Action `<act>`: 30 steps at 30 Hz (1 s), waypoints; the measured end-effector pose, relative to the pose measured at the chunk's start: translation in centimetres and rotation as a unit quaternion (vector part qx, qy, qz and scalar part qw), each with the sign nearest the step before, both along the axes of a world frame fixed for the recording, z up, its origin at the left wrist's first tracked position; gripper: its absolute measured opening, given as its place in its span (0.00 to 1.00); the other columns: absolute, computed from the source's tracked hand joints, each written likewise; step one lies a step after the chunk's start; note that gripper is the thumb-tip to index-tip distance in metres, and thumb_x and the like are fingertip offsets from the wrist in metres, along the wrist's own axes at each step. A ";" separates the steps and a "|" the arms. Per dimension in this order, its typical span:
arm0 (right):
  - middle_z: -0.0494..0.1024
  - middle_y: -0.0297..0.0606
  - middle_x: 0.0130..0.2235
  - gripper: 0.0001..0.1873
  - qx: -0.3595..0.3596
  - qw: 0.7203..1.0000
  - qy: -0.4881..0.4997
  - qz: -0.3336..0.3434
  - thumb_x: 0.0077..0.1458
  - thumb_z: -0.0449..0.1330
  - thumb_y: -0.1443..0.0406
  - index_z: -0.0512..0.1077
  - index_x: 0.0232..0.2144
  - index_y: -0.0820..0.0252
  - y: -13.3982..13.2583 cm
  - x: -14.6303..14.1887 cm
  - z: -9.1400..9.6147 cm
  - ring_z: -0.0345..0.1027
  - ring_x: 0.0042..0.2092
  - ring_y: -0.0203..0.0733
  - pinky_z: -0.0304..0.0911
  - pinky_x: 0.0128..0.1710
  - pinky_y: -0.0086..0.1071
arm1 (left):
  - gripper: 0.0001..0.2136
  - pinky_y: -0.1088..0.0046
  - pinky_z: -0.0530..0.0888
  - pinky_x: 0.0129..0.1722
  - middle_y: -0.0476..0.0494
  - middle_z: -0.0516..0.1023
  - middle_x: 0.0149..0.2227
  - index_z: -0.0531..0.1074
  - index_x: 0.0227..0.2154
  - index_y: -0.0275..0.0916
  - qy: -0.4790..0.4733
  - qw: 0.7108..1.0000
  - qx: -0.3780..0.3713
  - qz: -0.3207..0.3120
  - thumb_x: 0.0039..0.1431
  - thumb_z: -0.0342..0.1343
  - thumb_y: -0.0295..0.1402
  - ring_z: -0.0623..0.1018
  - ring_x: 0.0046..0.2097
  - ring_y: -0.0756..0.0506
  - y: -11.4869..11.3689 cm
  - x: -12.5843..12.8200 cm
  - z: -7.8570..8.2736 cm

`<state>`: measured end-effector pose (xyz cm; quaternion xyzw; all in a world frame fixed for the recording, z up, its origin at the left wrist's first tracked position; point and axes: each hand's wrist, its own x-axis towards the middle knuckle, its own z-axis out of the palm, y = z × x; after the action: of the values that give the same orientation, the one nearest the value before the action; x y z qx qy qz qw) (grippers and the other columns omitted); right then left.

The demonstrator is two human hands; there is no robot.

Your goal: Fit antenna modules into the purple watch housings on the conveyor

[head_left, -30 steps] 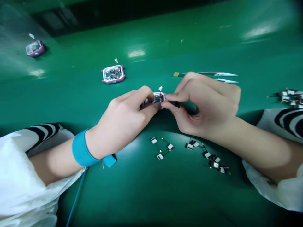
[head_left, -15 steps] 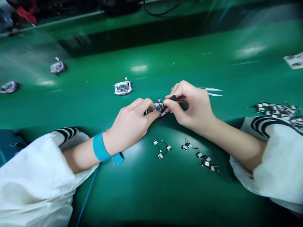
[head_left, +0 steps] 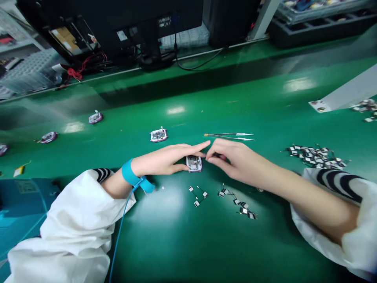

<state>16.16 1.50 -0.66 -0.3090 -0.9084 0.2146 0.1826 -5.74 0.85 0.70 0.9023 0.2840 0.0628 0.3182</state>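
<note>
A small watch-like device (head_left: 193, 164) with a bare circuit board and a purple-and-white casing lies on the green mat, out of both hands' grip. My left hand (head_left: 167, 159) is flat with its fingers spread a little, its thumb just beside the device. My right hand (head_left: 232, 160) pinches a small dark part (head_left: 216, 155) between thumb and fingers, close to the device's top right. Steel tweezers (head_left: 228, 136) lie just beyond my fingertips. Several small black-and-white wired modules (head_left: 197, 195) are scattered below the device.
More modules lie in a heap (head_left: 313, 156) at right. Several similar devices (head_left: 158, 135) stand on the green mat (head_left: 176, 236) at far left. A blue wrist strap (head_left: 129, 173) and cord circle my left wrist. A monitor (head_left: 150, 23) and cables stand beyond the bench.
My hands have let go of the device and drawn apart, the left one flattening out. The device now lies on the mat, and the view has tilted up to show more of the bench.
</note>
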 end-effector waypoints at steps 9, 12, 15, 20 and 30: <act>0.70 0.40 0.30 0.13 0.049 0.999 -0.007 -0.007 0.55 0.51 0.63 0.73 0.33 0.64 -1.1 -1.5 -1.7 0.65 0.31 0.36 0.63 0.32 0.30 | 0.35 0.74 0.70 0.39 0.46 0.70 0.44 0.44 0.58 0.45 -0.035 0.996 0.035 0.068 0.51 0.57 0.35 0.70 0.39 0.50 -0.2 -0.1 -2.3; 0.69 0.39 0.29 0.12 0.112 0.994 -0.002 -0.004 0.54 0.52 0.64 0.73 0.31 0.65 -1.2 -1.7 -2.0 0.64 0.30 0.35 0.63 0.31 0.29 | 0.33 0.75 0.71 0.39 0.46 0.72 0.39 0.51 0.56 0.39 -0.082 0.986 0.096 0.107 0.48 0.59 0.36 0.71 0.39 0.49 -0.7 0.4 -2.9; 0.69 0.40 0.29 0.10 0.174 0.985 -0.005 -0.015 0.53 0.51 0.70 0.72 0.31 0.67 -1.5 -1.6 -1.8 0.63 0.30 0.36 0.63 0.29 0.29 | 0.28 0.76 0.70 0.40 0.46 0.73 0.37 0.57 0.52 0.37 -0.122 0.969 0.153 0.150 0.48 0.59 0.34 0.72 0.38 0.51 -1.3 1.0 -2.9; 0.69 0.40 0.28 0.10 0.274 0.960 -0.046 -0.019 0.50 0.50 0.76 0.71 0.28 0.67 -2.0 -1.6 -0.9 0.62 0.29 0.38 0.63 0.27 0.31 | 0.26 0.77 0.71 0.37 0.49 0.74 0.35 0.60 0.49 0.39 -0.135 0.947 0.219 0.194 0.46 0.60 0.33 0.73 0.35 0.51 -2.1 1.5 -2.7; 0.70 0.38 0.25 0.09 0.378 0.923 -0.065 -0.024 0.49 0.50 0.76 0.70 0.26 0.65 -2.0 -1.8 0.0 0.60 0.27 0.38 0.58 0.25 0.30 | 0.28 0.74 0.71 0.41 0.49 0.74 0.35 0.59 0.51 0.40 -0.150 0.946 0.196 0.208 0.45 0.60 0.31 0.74 0.36 0.50 -2.5 2.1 -2.8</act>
<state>14.39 -0.50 -0.65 -0.2523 -0.9240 -0.1703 0.2315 -3.62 -1.64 -2.11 0.8477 0.3969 0.3165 0.1541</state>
